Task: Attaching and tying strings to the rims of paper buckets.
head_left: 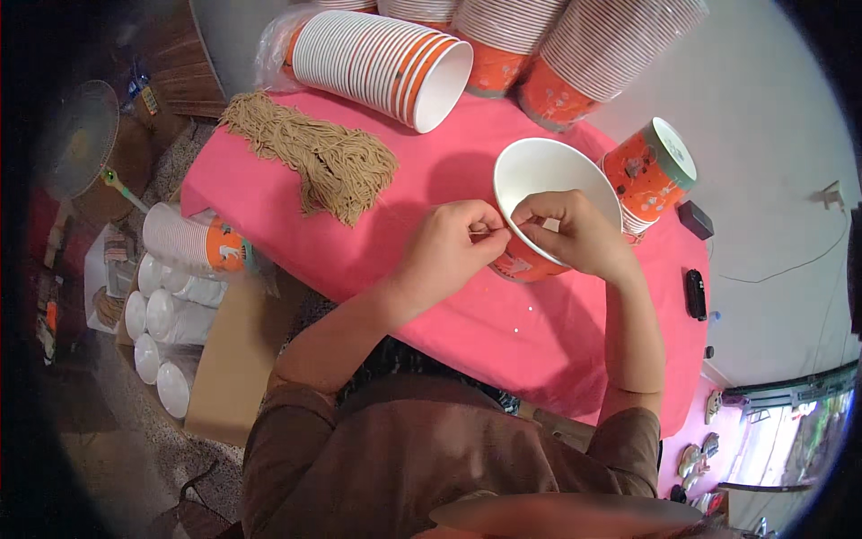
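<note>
A large white-lined paper bucket (pixel 540 164) with an orange printed outside stands tilted on the pink cloth before me. At its left rim, on the outer side, my left hand (pixel 460 235) is closed in a pinch. Reaching over the near rim, my right hand (pixel 575 229) has its thumb and forefinger pinched just inside the same spot. Whatever is between the fingertips is too small to make out. A bundle of tan cords (pixel 314 157) lies on the cloth, left of the bucket.
A stack of buckets (pixel 377 67) lies on its side at the back, with upright wrapped stacks (pixel 611 54) beside it. An upside-down bucket (pixel 651 171) stands at right, near a black box (pixel 696 220). A cardboard box (pixel 233 359) of wrapped buckets is on the left floor.
</note>
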Action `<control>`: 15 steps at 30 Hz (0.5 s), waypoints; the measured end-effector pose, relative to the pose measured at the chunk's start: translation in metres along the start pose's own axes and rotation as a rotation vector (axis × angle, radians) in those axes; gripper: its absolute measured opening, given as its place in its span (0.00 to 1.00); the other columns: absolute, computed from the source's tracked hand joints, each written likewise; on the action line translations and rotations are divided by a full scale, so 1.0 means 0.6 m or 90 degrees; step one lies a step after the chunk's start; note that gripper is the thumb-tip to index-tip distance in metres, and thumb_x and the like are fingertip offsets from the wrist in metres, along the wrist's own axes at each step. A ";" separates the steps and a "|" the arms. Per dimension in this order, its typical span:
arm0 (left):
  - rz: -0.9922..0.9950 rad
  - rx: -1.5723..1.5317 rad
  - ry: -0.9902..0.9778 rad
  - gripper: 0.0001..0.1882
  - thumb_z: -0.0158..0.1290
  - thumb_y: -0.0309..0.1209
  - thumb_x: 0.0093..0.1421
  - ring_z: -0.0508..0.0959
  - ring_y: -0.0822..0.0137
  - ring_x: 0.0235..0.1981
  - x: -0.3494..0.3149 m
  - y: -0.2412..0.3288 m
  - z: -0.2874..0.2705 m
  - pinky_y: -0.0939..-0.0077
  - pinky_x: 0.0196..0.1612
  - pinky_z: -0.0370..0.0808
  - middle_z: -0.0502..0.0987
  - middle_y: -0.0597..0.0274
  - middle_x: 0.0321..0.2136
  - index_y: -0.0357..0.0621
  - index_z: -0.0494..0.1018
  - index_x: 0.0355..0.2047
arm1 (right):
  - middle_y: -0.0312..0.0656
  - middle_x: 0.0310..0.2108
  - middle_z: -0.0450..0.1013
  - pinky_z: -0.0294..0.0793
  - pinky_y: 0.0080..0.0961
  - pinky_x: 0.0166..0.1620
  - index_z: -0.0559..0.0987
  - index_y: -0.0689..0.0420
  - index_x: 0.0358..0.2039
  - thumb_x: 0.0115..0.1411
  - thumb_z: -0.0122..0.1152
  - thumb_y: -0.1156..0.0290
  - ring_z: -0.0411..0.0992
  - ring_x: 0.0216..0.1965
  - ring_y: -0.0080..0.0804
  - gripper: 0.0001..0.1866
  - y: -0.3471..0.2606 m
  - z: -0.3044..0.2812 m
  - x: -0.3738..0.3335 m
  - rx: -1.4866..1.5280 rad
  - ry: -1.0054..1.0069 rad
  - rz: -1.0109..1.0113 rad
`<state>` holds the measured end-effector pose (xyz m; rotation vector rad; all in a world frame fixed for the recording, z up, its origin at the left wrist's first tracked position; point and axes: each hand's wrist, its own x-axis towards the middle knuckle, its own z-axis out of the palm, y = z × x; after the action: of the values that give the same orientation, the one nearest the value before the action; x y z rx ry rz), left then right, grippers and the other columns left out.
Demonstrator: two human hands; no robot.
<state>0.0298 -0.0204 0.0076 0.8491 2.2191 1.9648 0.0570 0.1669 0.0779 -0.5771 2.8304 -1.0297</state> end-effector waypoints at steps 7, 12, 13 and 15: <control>0.072 0.104 0.008 0.16 0.61 0.28 0.52 0.80 0.63 0.27 -0.014 -0.009 -0.028 0.70 0.31 0.76 0.78 0.56 0.25 0.39 0.69 0.38 | 0.44 0.26 0.72 0.72 0.27 0.32 0.75 0.63 0.30 0.47 0.57 0.81 0.72 0.26 0.34 0.07 0.020 -0.029 -0.026 -0.258 0.217 -0.044; 0.153 0.153 0.006 0.11 0.56 0.25 0.56 0.80 0.62 0.28 -0.025 -0.017 -0.073 0.72 0.31 0.75 0.77 0.57 0.26 0.40 0.70 0.39 | 0.47 0.25 0.72 0.72 0.31 0.31 0.74 0.61 0.30 0.48 0.58 0.78 0.73 0.25 0.41 0.07 0.047 -0.096 -0.107 -0.344 0.389 0.115; 0.138 0.159 0.007 0.10 0.55 0.25 0.57 0.79 0.63 0.27 -0.025 -0.020 -0.082 0.73 0.32 0.75 0.76 0.57 0.25 0.40 0.71 0.39 | 0.47 0.25 0.72 0.72 0.30 0.31 0.75 0.61 0.30 0.49 0.57 0.78 0.72 0.24 0.39 0.07 0.062 -0.114 -0.129 -0.407 0.418 0.147; 0.123 0.083 -0.013 0.07 0.51 0.24 0.60 0.78 0.69 0.27 -0.027 -0.042 -0.097 0.74 0.32 0.75 0.77 0.59 0.26 0.38 0.72 0.39 | 0.48 0.23 0.71 0.71 0.32 0.31 0.74 0.60 0.30 0.51 0.54 0.77 0.71 0.24 0.38 0.05 0.080 -0.137 -0.165 -0.344 0.496 0.192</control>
<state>0.0116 -0.0809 -0.0103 1.1337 2.3546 1.8933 0.1173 0.2876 0.1052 0.3339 3.7308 -0.4789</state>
